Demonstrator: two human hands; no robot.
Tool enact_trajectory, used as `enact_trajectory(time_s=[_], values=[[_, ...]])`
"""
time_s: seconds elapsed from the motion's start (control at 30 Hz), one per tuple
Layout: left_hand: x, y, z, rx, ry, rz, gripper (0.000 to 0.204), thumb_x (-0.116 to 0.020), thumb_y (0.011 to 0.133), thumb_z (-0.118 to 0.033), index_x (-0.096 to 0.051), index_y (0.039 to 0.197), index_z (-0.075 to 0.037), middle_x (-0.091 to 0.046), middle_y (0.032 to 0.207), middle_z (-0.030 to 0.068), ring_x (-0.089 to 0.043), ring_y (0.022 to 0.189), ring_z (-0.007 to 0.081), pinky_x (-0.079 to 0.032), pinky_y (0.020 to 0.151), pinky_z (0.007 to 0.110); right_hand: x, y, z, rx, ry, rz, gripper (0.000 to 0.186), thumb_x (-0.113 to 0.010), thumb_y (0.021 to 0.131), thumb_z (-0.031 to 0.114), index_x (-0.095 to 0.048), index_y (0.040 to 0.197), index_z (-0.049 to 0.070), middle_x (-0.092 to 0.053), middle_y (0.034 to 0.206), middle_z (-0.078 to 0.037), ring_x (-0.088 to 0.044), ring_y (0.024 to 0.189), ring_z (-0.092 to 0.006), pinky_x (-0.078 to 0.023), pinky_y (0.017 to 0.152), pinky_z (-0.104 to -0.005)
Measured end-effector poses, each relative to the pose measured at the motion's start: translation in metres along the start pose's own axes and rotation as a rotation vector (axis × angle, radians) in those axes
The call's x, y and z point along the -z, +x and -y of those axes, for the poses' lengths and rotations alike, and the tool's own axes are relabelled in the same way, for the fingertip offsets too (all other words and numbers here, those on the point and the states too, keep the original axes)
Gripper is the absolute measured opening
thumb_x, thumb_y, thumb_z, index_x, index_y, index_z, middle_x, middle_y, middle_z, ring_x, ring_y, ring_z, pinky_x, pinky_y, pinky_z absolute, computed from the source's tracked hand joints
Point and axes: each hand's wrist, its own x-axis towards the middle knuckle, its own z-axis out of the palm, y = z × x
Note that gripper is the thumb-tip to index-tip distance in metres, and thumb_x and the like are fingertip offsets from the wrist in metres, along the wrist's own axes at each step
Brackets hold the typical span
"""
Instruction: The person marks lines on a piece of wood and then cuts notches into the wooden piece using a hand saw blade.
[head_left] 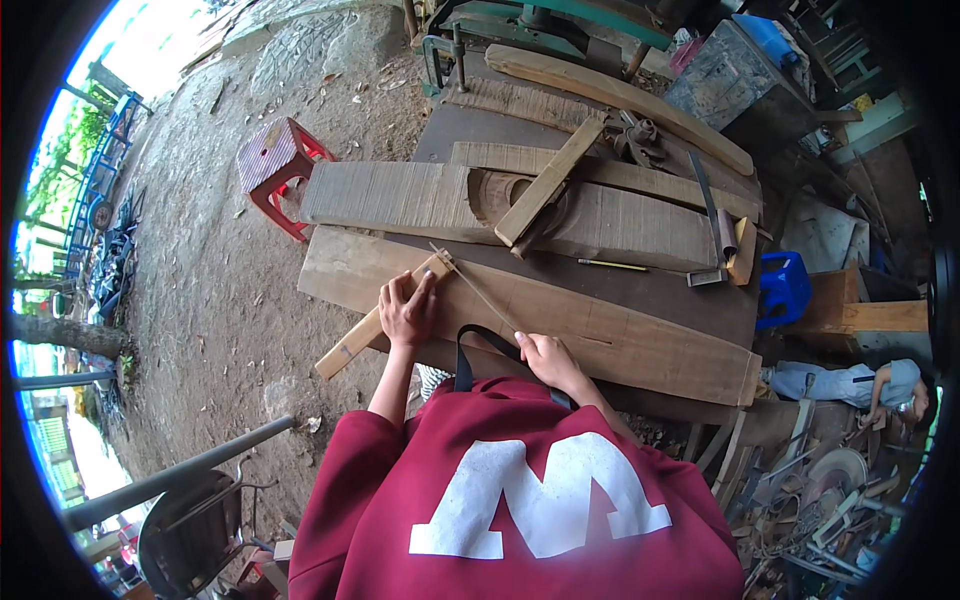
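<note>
Off the edge of a plank (pixel 580 325), a batten (pixel 360 337) juts free.

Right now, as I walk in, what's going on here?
A person in a dark-red top is handling wood. The left hand holds a narrow light-brown wooden strip over the near edge of a long flat brown plank. The right hand holds a thin straight rod-like tool, its far end at the strip's upper end.

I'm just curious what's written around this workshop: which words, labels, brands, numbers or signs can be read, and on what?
Maroon shirt: one large white letter, not copied out here.
Wooden strip under the left hand: a faint mark, too small to read.
No other lettering is clear enough to read.
</note>
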Motion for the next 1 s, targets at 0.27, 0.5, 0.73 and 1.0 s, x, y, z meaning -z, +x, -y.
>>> enact_trajectory(time_s=[0.27,0.5,0.73,1.0], values=[[-0.003,0.0,0.0,-0.009,0.004,-0.006,0.036,-0.06,0.068,-0.021,-0.058,0.103,-0.026,-0.049,0.101,0.0073,-0.047,0.092,0.0257,-0.04,0.077,0.037,0.004,0.001,0.0,-0.042,0.069,0.084,0.052,-0.032,0.087,0.04,-0.055,0.063,0.0,-0.057,0.062,-0.018,-0.057,0.064,-0.0322,-0.043,0.063,-0.0394],[-0.005,0.0,0.001,-0.003,0.023,-0.016,0.034,-0.06,0.068,-0.021,-0.058,0.102,-0.025,-0.05,0.1,0.007,-0.047,0.091,0.0252,-0.04,0.076,0.037,-0.001,0.002,-0.005,0.003,0.136,0.125,0.054,-0.03,0.088,0.041,-0.05,0.06,0.001,-0.049,0.052,-0.012,-0.051,0.055,-0.0219,-0.041,0.06,-0.034],[0.013,0.006,-0.002,-0.069,-0.033,-0.052,0.031,-0.064,0.066,-0.017,-0.062,0.096,-0.021,-0.047,0.106,0.0124,-0.041,0.101,0.0305,-0.038,0.081,0.038,-0.007,0.004,-0.006,0.006,0.112,0.012,0.053,-0.029,0.088,0.041,-0.05,0.059,0.001,-0.05,0.052,-0.013,-0.052,0.055,-0.0246,-0.041,0.059,-0.0356],[0.076,-0.04,0.053,0.896,0.092,-0.419,0.038,-0.06,0.073,-0.023,-0.056,0.108,-0.011,-0.046,0.112,0.02,-0.041,0.104,0.0305,-0.031,0.087,0.042,-0.001,0.005,-0.002,-0.116,0.046,0.052,0.053,-0.029,0.087,0.044,-0.059,0.082,0.001,-0.057,0.08,-0.026,-0.054,0.083,-0.0404,-0.042,0.076,-0.0443]])
